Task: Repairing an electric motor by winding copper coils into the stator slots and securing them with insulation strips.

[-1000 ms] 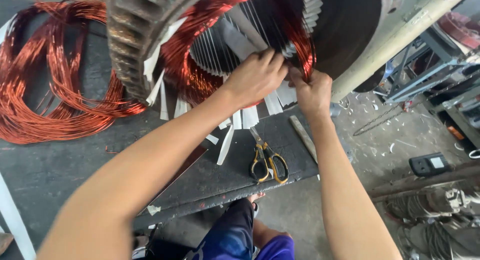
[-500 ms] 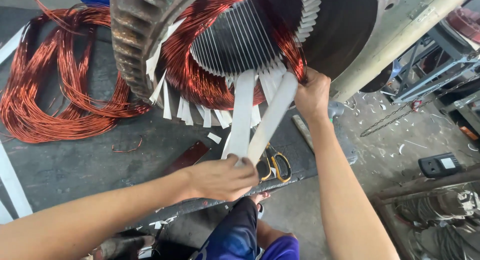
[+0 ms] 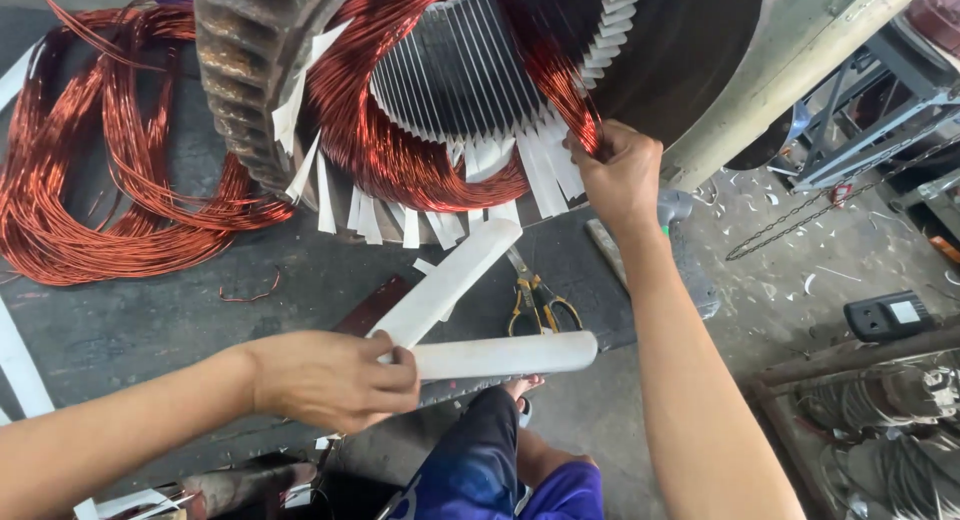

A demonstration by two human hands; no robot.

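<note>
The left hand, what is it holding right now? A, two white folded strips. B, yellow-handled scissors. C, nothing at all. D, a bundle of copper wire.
A: the left hand grips two white strips that fan out from its fingers, while the yellow-handled scissors lie untouched on the dark mat and the right hand is up at the copper winding.

Even, soft daylight filled the scene, brightest toward two o'clock on the pale floor. Shadows were faint and diffuse. The copper windings (image 3: 420, 150) carried small glints at eleven and twelve o'clock. Focus held sharp at centre; wide-angle bending stretched the forearms at five and eight o'clock. The left hand (image 3: 335, 380) looked slightly soft.
</note>
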